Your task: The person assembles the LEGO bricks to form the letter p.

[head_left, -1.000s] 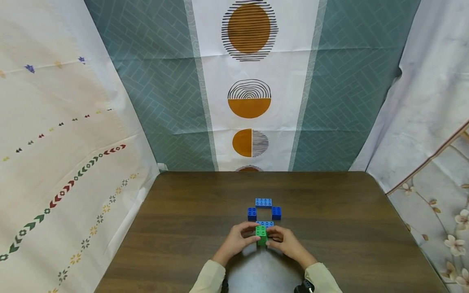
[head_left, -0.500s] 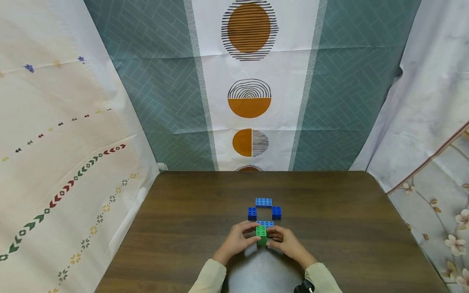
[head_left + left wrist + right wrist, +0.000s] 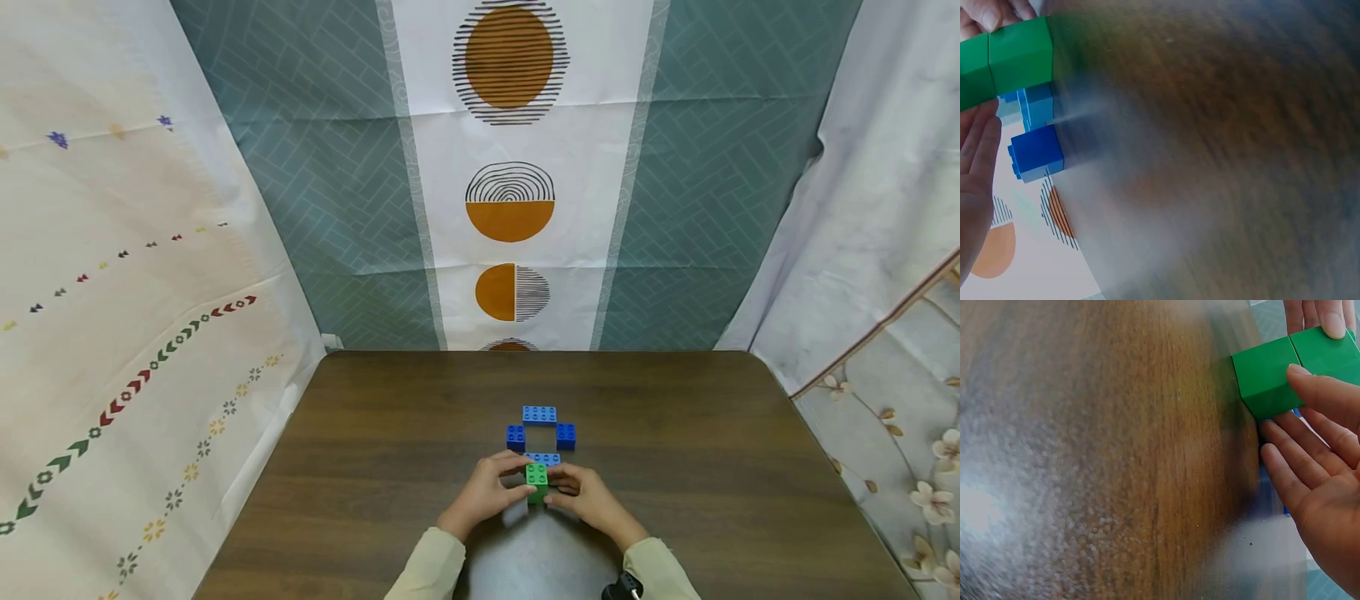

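Two green toy building bricks stand stacked at the near part of the table, the upper green brick (image 3: 536, 474) on top of the lower green brick (image 3: 1267, 378). From the left, my left hand (image 3: 483, 493) grips the upper one between thumb and fingers. My right hand (image 3: 588, 500) holds the stack from the other side, its thumb near the seam and its fingers along the lower brick. Just behind the stack lies a light blue brick (image 3: 551, 459), partly hidden by the hands and green bricks. A thin seam shows between the green bricks in both wrist views.
Beyond it, a dark blue brick (image 3: 515, 437) on the left, another dark blue brick (image 3: 566, 437) on the right and a light blue brick (image 3: 540, 415) at the back form an open rectangle on the wooden table (image 3: 405, 417). Patterned cloths (image 3: 315, 167) hang around the table.
The upper green brick has shifted very slightly to the right, along with my left thumb. My right hand and the blue bricks stay where they were.
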### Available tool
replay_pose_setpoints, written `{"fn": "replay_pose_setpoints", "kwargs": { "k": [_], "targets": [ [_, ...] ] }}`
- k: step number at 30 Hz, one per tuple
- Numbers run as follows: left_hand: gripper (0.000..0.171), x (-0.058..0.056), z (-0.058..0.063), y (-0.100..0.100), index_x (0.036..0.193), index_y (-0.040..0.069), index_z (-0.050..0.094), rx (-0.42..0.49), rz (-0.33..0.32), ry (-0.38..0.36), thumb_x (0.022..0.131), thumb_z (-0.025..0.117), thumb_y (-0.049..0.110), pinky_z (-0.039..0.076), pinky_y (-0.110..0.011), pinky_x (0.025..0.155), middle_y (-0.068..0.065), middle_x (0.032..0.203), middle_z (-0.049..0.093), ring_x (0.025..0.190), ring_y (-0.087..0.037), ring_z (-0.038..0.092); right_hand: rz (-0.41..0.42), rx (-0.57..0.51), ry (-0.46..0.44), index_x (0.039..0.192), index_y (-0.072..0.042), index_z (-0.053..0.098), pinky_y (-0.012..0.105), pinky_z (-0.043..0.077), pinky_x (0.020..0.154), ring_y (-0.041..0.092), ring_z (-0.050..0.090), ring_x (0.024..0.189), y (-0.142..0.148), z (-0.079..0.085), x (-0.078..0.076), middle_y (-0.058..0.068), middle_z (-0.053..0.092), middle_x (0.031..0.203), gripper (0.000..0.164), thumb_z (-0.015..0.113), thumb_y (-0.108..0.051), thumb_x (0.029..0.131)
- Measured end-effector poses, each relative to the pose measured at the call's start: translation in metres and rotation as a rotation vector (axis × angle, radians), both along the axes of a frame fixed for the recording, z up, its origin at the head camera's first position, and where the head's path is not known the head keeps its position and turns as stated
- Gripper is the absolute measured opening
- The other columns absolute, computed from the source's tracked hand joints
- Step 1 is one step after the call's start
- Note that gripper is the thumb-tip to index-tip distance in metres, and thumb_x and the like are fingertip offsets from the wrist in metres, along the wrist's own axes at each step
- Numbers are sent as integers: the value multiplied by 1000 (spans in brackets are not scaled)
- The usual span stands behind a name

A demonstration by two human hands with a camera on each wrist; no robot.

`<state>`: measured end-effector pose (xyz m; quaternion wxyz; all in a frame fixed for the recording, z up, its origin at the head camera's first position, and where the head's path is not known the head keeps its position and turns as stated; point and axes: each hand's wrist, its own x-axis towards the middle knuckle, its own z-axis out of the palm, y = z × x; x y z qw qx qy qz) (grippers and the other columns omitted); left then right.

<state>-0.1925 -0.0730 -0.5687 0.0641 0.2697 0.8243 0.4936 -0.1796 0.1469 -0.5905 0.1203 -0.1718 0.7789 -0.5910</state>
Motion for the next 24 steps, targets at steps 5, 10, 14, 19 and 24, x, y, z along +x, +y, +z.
{"fn": "replay_pose_setpoints", "kwargs": {
  "k": [5,10,14,19,24],
  "targets": [
    [36,1,0,1,120,8,66,32,19,-19,85,75,16,53,-32,91,1,109,63,104,-15,63,0,-20,14,119,9,58,46,52,91,40,61,108,-1,2,-1,25,62,115,38,72,-5,86],
    [36,6,-5,4,120,7,65,134,56,-109,86,73,15,53,-29,89,-3,112,64,105,-20,63,2,4,13,118,7,60,43,52,90,38,62,107,0,2,-1,23,63,114,38,73,-7,85],
    [37,9,-9,6,122,1,62,265,74,-210,87,71,10,53,-32,91,-12,117,64,109,-27,62,15,-2,19,118,8,59,44,52,90,38,62,107,1,0,-1,23,63,114,38,72,-7,86],
    [36,12,-10,9,122,-3,61,336,108,-257,88,69,5,51,-38,94,-17,117,64,110,-31,61,23,-7,38,118,9,59,44,53,89,38,62,107,0,0,-1,24,63,115,37,71,-5,86],
    [32,16,7,12,116,-8,62,321,112,-219,87,70,2,52,-45,91,-21,111,65,104,-34,63,8,13,54,115,11,59,48,51,90,40,62,105,-3,9,2,26,63,112,34,71,-1,86]
  ]
}}
